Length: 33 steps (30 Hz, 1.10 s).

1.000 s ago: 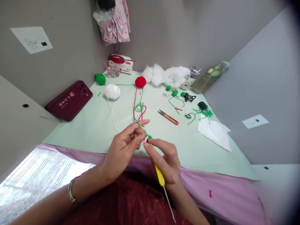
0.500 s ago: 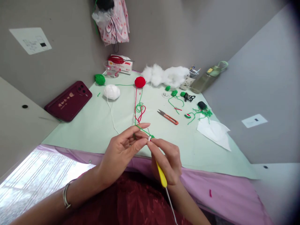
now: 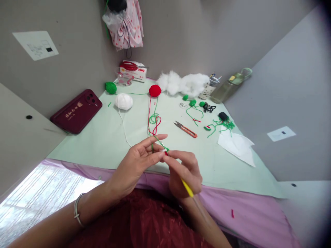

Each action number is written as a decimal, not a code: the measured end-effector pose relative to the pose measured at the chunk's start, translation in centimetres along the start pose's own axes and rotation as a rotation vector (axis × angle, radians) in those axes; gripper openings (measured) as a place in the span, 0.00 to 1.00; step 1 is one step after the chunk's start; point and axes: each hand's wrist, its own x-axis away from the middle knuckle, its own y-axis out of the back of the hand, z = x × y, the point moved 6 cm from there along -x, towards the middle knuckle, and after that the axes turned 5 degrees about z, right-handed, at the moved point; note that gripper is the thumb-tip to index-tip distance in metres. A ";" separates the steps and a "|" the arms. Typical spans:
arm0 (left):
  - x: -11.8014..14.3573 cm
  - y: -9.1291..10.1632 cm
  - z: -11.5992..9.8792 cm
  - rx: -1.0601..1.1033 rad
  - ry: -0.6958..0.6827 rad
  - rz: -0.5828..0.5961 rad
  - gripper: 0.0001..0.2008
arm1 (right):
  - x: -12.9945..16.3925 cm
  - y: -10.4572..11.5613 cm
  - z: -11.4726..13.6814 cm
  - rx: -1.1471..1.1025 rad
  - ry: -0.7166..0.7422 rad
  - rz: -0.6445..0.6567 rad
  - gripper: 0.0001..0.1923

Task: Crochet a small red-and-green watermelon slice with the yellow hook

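Observation:
My left hand [image 3: 144, 156] pinches a small crochet piece [image 3: 166, 152] in red, white and green between thumb and fingers. Green yarn [image 3: 158, 140] runs over its raised index finger down to the piece. In my right hand [image 3: 187, 170] is a crochet hook [image 3: 188, 188] with a yellow handle, its metal tip at the work beside the left fingertips. Much of the piece is covered by fingers. Red yarn [image 3: 155, 127] and a loose green coil [image 3: 153, 118] lie just beyond the hands, leading back toward a red yarn ball [image 3: 154, 91].
Orange thread snips [image 3: 185, 129] lie ahead to the right, near white paper [image 3: 236, 146] and small green crocheted pieces [image 3: 192, 103]. A white yarn ball [image 3: 124, 102], green yarn ball [image 3: 111, 88] and phone [image 3: 76, 112] sit left. White stuffing [image 3: 181, 83] and a bottle [image 3: 230, 88] stand behind.
My right hand has turned, swinging the hook's yellow handle further right. The hook's tip has shifted at the piece, and the green yarn at my left index finger has moved slightly.

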 end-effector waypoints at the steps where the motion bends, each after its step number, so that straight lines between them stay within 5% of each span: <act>1: 0.0 0.0 0.0 0.001 0.000 0.001 0.23 | -0.5 0.1 -0.2 -0.075 -0.044 -0.007 0.22; 6: 0.0 0.4 -0.5 -0.067 -0.012 0.009 0.22 | -1.7 0.7 -1.3 -0.289 -0.236 0.119 0.15; 15: 0.6 0.7 -1.8 -0.277 -0.137 0.028 0.13 | -2.2 0.2 -3.5 -0.749 -0.497 0.105 0.11; 26: 0.8 0.6 -2.9 -0.422 -0.246 -0.077 0.11 | -2.1 1.2 -2.7 -0.692 -0.476 0.007 0.11; 33: 0.9 -0.2 -2.1 -0.431 -0.255 -0.031 0.15 | -2.1 0.4 -2.7 -0.683 -0.454 0.093 0.11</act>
